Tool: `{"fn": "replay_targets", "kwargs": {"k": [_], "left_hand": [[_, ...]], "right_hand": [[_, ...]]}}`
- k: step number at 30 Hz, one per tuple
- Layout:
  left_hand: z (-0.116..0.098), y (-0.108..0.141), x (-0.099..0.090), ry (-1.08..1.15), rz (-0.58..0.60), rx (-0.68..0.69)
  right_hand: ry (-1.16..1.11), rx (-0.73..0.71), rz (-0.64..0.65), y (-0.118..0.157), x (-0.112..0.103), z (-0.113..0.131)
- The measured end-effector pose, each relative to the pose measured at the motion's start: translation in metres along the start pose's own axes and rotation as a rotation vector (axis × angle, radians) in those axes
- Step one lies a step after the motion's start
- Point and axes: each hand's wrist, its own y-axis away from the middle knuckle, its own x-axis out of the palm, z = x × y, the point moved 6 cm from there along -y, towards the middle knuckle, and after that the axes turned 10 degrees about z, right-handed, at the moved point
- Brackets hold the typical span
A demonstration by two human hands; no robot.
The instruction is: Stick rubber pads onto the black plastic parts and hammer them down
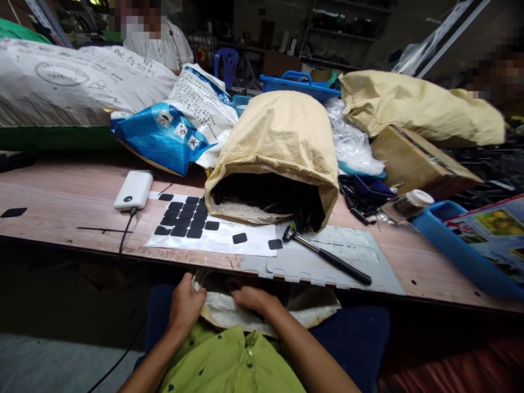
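A sack (pixel 223 312) with a pale lining lies open across my lap, below the table edge. My left hand (pixel 186 303) is closed on the left side of its rim. Into its mouth reaches my right hand (pixel 252 298), with the fingers hidden in shadow, so I cannot make out whether they hold anything. On the table just ahead, a larger tan paper sack (pixel 282 131) lies on its side, its mouth facing me and dark pieces inside. A hammer (pixel 327 256) with a black handle rests on a grey plate (pixel 368 251) in front of it.
Black rounded stickers (pixel 180 222) sit on a white sheet (pixel 223 243) left of the hammer. Beyond are a white power bank (pixel 134 190) with a cable, a blue-white bag (pixel 176 128) and a jar (pixel 409 204). A blue tray (pixel 442 218) stands right. Two people are across the table.
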Motion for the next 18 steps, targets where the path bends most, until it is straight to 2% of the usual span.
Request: {"fn": "replay_targets", "kwargs": {"k": [3, 4, 6, 9, 12, 16, 18], "left_hand": [[-0.004, -0.001, -0.001, -0.032, -0.031, 0.004], [-0.006, -0.001, -0.001, -0.032, -0.030, 0.004], [-0.009, -0.001, 0.000, -0.012, -0.016, 0.007], [-0.012, 0.001, -0.001, -0.004, 0.002, -0.017], [-0.017, 0.008, -0.012, -0.149, 0.054, -0.077], [-0.045, 0.028, -0.048, -0.476, 0.137, 0.014], [-0.068, 0.037, -0.066, -0.537, 0.192, 0.063]], "right_hand": [[0.029, -0.077, 0.179, 0.006, 0.031, 0.009], [0.041, -0.102, 0.199, 0.008, 0.036, 0.012], [0.074, -0.134, 0.160, 0.015, 0.035, 0.014], [0.123, -0.101, 0.030, 0.032, 0.018, 0.010], [0.188, -0.030, -0.055, 0.059, -0.002, 0.003], [0.388, -0.024, -0.220, 0.103, -0.032, 0.013], [0.455, -0.155, -0.274, 0.126, -0.047, 0.028]]}}
